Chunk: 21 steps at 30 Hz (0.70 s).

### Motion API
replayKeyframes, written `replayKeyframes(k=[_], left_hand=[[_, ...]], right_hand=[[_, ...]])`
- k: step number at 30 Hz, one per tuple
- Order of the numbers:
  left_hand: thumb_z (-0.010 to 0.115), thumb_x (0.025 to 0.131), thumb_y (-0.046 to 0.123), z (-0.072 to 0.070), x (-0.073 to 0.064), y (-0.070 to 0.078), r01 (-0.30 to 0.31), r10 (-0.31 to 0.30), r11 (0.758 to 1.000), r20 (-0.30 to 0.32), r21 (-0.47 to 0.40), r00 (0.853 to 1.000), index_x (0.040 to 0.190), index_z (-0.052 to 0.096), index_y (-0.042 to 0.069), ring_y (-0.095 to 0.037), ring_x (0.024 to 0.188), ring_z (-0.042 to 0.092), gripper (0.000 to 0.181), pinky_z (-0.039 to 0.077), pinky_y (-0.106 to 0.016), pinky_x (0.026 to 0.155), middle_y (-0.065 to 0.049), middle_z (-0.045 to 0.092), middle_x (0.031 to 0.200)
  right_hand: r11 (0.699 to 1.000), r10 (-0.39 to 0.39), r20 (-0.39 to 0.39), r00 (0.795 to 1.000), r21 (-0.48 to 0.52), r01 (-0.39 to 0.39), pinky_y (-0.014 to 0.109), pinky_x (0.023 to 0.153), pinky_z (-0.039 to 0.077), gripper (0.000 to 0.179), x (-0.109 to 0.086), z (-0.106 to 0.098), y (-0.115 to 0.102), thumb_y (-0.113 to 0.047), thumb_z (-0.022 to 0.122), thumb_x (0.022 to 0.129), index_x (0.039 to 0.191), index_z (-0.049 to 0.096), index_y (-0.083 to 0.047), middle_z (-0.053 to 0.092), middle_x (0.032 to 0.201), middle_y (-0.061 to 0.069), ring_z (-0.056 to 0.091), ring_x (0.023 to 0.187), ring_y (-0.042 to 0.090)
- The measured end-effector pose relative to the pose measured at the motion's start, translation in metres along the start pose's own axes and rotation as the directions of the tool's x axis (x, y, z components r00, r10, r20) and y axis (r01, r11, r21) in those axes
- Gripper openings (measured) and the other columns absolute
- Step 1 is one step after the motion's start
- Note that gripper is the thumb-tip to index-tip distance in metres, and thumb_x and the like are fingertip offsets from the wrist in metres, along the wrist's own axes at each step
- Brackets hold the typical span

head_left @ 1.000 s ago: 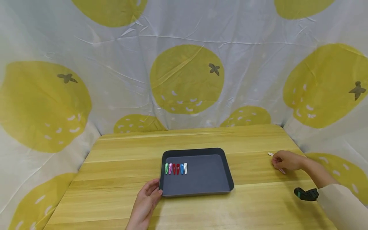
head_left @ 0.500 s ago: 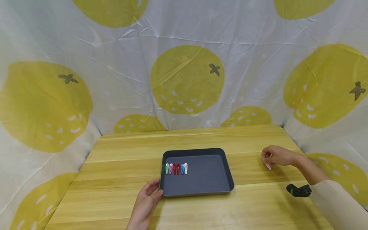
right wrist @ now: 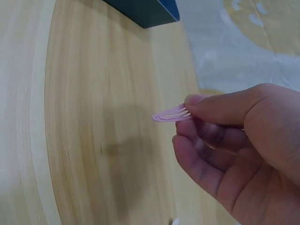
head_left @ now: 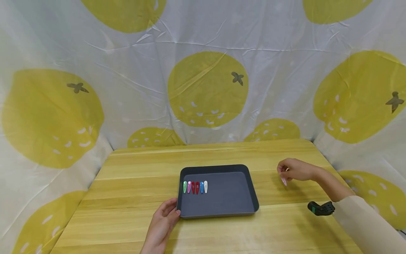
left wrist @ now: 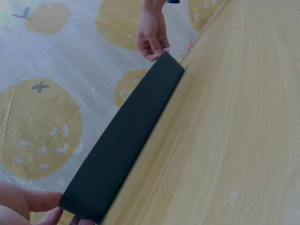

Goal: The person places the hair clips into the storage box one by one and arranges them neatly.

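A dark grey tray (head_left: 228, 197) lies on the table. My left hand (head_left: 161, 222) grips its near left corner; in the left wrist view the thumb is on the rim and fingertips show lower down. To the tray's right, my right hand (head_left: 296, 170) pinches a pink snap hair clip (right wrist: 171, 114) between thumb and forefinger, above the table. Inside the tray, at the left, hair clips stand in a row: green (head_left: 185, 187), pink (head_left: 189, 187), two red ones (head_left: 195, 187), blue (head_left: 201, 187) and white (head_left: 205, 187).
The wooden table (head_left: 142, 169) has a curtain (head_left: 127, 88) with a yellow fruit print behind and beside it. A black device (head_left: 321, 208) is at the right wrist. A small white object (right wrist: 175, 221), cut off, shows at the right wrist view's bottom edge.
My right hand has lifted the pink hair clip from the table at the right and moved left toward the tray. The left hand keeps its grip on the tray corner.
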<state>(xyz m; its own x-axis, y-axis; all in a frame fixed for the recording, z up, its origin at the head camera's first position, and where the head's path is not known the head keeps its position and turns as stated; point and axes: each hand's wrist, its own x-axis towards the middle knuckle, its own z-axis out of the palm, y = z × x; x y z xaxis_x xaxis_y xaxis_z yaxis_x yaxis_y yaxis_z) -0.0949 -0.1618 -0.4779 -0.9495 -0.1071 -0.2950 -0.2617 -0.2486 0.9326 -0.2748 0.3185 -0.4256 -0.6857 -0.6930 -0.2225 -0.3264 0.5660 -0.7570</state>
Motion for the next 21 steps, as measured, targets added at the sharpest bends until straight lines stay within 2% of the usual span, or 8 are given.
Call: replayKeyframes(k=[5,10,14,21], left_hand=[[0.057,0.097,-0.009,0.000,0.000,0.000,0.001,-0.001,1.000,0.000,0.001,1.000,0.150,0.037,-0.011,-0.037,0.138,0.042,0.057,0.049,-0.035,0.105,-0.033,0.039,0.151],[0.058,0.098,-0.008,-0.001,0.001,0.001,0.016,-0.016,1.000,-0.011,0.001,1.000,0.151,0.036,-0.010,-0.040,0.140,0.039,0.057,0.046,-0.041,0.110,-0.033,0.037,0.153],[0.058,0.098,-0.008,-0.002,0.002,0.001,0.020,-0.020,1.000,-0.013,-0.002,1.000,0.151,0.036,-0.009,-0.041,0.141,0.038,0.057,0.044,-0.043,0.111,-0.034,0.037,0.153],[0.057,0.098,-0.009,-0.001,0.001,0.000,0.006,-0.006,1.000,0.000,-0.002,1.000,0.150,0.036,-0.011,-0.039,0.139,0.041,0.057,0.047,-0.040,0.109,-0.033,0.038,0.152]], right_hand=[[1.000,0.017,-0.029,0.999,0.002,-0.017,0.030,0.054,0.043,0.017,0.007,0.001,-0.007,0.003,0.051,0.106,0.092,0.059,0.004,0.065,0.076,0.018,0.048,0.061,0.024],[1.000,0.004,-0.046,0.999,-0.012,-0.004,0.037,0.059,0.048,0.018,0.013,0.000,-0.016,0.000,0.049,0.107,0.093,0.059,0.003,0.066,0.079,0.014,0.054,0.067,0.034],[1.000,-0.005,-0.043,0.999,-0.013,0.004,0.035,0.059,0.047,0.018,0.018,0.001,-0.021,-0.004,0.051,0.107,0.093,0.060,0.003,0.066,0.079,0.018,0.054,0.066,0.031],[0.998,-0.057,-0.057,0.997,-0.019,0.056,0.032,0.056,0.045,0.016,0.031,0.004,-0.028,-0.001,0.050,0.104,0.091,0.059,0.003,0.063,0.074,0.017,0.062,0.069,0.043]])
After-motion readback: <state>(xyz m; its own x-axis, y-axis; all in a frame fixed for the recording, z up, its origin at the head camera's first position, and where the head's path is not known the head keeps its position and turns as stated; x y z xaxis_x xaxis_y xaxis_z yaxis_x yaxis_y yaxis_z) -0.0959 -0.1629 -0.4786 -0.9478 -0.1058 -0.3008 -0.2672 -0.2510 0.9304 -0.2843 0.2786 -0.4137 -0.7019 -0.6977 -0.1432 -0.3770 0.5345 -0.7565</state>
